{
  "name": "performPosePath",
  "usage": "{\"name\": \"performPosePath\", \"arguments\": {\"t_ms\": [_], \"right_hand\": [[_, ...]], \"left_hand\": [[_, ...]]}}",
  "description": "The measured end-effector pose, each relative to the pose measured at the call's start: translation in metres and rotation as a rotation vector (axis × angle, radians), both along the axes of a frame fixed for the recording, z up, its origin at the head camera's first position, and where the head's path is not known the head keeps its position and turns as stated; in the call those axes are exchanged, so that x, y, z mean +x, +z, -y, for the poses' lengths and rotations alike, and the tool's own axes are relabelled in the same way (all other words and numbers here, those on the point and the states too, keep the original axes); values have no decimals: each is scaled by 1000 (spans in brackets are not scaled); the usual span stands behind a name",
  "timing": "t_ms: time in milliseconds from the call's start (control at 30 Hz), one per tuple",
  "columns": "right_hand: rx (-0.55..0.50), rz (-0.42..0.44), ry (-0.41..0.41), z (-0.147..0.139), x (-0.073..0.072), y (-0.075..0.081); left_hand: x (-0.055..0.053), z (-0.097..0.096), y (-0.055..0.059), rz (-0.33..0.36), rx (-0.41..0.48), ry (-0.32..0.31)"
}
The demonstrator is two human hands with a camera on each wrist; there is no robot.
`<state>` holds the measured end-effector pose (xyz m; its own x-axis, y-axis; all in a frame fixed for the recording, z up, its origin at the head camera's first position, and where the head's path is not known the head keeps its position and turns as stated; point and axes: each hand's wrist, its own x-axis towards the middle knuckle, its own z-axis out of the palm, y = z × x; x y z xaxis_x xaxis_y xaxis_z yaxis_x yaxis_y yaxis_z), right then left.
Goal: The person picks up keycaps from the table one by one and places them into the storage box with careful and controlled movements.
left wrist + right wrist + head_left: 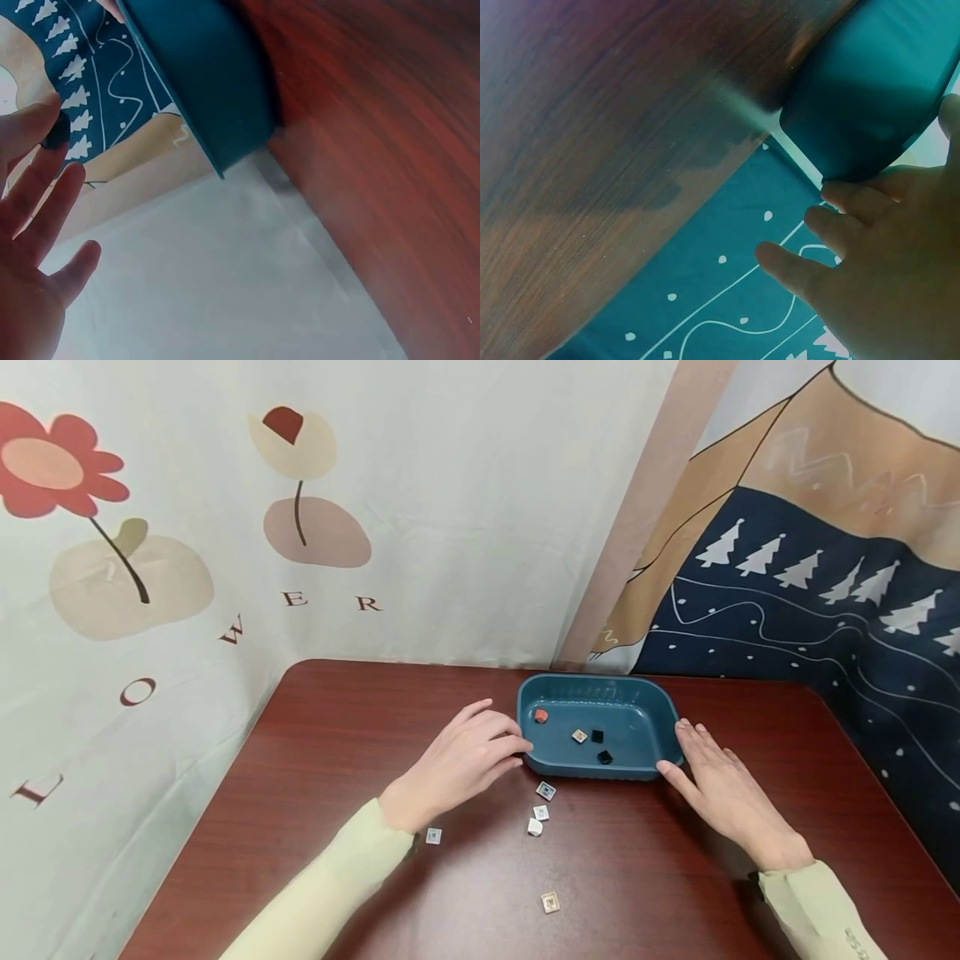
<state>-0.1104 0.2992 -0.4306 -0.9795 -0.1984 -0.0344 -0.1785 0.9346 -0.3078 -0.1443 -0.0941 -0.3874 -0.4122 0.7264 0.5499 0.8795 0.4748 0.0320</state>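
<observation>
A blue rectangular basin (591, 771) stands at the back of the table, a red piece (541, 716), a tan square piece (580, 737) and two black pieces (597, 736) lying inside. My left hand (467, 762) is at the basin's left rim. In the left wrist view, its thumb and finger pinch a small dark piece (56, 130), while the other fingers spread loosely; the head view hides this piece. My right hand (723, 793) rests against the basin's right end with fairly straight fingers, thumb at the near corner. The right wrist view shows its fingertips (840, 191) at the basin wall.
In front of the basin lie a dark-marked grey square (546, 791), a pale square (541, 812) and a white piece (535, 827). Another pale square (433, 836) is beside the left sleeve; a tan square (551, 902) lies nearer. Printed curtains (465, 527) hang behind the table.
</observation>
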Motion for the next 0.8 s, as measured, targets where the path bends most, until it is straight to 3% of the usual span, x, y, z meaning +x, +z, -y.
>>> {"name": "performPosePath", "arguments": {"t_ms": [200,400,800], "right_hand": [[1,-9,2,0,0,0],[-2,-20,0,2,1,-1],[-15,-14,8,1,2,-2]], "left_hand": [[-9,-22,1,-25,17,-10],[-17,-39,-2,-19,-59,7],[-41,-61,-19,164,-148,145]]}}
